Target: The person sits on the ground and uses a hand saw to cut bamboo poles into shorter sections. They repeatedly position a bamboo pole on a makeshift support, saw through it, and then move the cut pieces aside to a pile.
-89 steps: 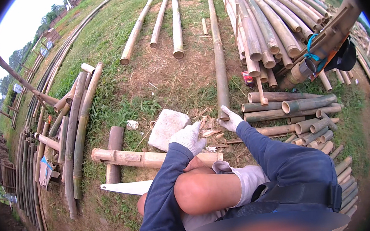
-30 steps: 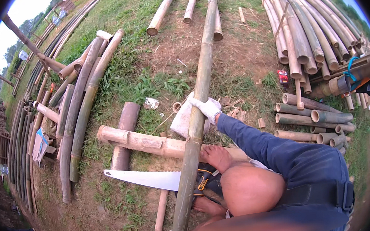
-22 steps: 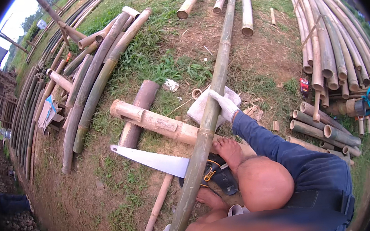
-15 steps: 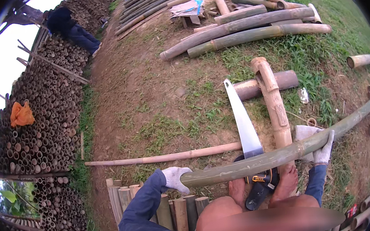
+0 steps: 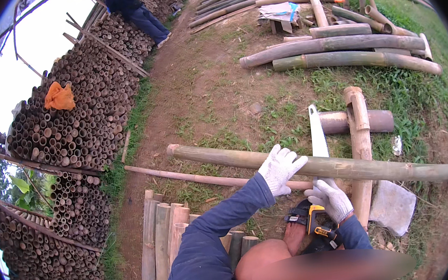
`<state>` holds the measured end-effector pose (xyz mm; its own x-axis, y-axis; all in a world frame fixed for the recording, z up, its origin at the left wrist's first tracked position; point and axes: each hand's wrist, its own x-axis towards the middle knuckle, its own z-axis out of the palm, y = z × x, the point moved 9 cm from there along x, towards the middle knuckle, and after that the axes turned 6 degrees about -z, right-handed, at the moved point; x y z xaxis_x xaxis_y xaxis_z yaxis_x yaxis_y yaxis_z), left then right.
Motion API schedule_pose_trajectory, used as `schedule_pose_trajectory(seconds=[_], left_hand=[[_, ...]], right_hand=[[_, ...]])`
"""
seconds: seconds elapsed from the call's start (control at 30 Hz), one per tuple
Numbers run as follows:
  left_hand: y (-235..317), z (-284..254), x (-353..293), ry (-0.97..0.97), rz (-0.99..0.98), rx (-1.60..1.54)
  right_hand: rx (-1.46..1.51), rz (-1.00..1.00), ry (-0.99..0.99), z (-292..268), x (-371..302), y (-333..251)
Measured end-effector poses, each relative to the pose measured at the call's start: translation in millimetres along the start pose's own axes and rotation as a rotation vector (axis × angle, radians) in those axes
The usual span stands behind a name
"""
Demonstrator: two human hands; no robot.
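Note:
A long green-tan bamboo pole (image 5: 377, 167) lies crosswise in front of me, held off the ground and passing over a handsaw. My left hand (image 5: 281, 171), in a white knit glove, grips the pole near its middle, fingers laid across it. Just right of that, my right hand (image 5: 331, 199), also gloved, cups the pole from below. The pale saw blade (image 5: 318, 133) points away, partly hidden by the pole; its yellow and black handle (image 5: 318, 222) rests by my foot. A notched bamboo piece (image 5: 360, 132) leans over a short thick bamboo log (image 5: 335, 124).
A grey flat stone (image 5: 393, 207) sits at the right. Cut bamboo lengths (image 5: 161, 243) stand at lower left, near a thin bamboo stick (image 5: 200, 175). A tall stack of bamboo tubes (image 5: 82, 121) fills the left, where a person (image 5: 139, 16) stands. More poles (image 5: 356, 58) lie farther off.
The pole has shifted, its left end now reaching farther left and away. My left hand moved from that end to the middle; my right hand came in from the right. The view turned left.

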<state>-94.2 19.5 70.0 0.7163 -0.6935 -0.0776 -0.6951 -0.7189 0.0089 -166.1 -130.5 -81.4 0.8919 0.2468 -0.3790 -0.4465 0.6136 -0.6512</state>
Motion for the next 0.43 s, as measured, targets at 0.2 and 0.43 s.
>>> schedule_pose_trajectory(seconds=[0.2,0.43], left_hand=[[-20.7,73.3,32.0,-0.027,-0.058,-0.09],[6.8,75.1,58.1,-0.071,0.019,-0.163]], right_hand=[[-0.269,-0.201,-0.079,-17.2,-28.4,-19.0],[-0.503,-0.062,0.164,-105.7,-86.7,-15.1]])
